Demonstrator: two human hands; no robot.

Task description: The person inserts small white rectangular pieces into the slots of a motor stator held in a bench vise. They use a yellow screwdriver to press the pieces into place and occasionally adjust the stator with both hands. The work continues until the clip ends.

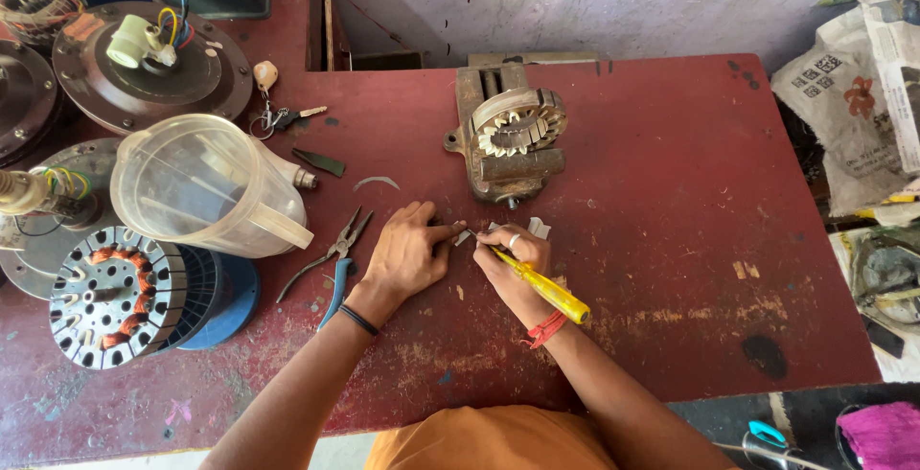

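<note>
Your left hand (407,254) lies flat on the red table (671,240), fingers pressing down on a small white paper strip (467,236), likely to keep it from sliding. Your right hand (513,264) is clenched around a yellow screwdriver (541,288), held low like a pen, its tip meeting the strip right beside your left fingertips. More white scraps (539,229) lie just past your right hand, touching or nearly touching it.

Just beyond your hands, a small vise (503,159) clamps a stator (520,125) with its toothed ring turned up toward you; it stands close to your hands, within easy reach. A curved white sliver (375,182) lies to the left of the vise.

Left of your left hand, pliers (331,257) with blue grips lie open on the table, close but untouched. Farther left, a clear plastic jug (206,183) lies on its side, and near it a wound stator (115,296) rests on a blue spool (225,298). At the far left are a brown motor housing (153,63) with coloured wires, and a bunch of keys (283,115) beside it.

On the right, off the table edge, crumpled newspaper (862,87) is piled up, well apart from your work.
</note>
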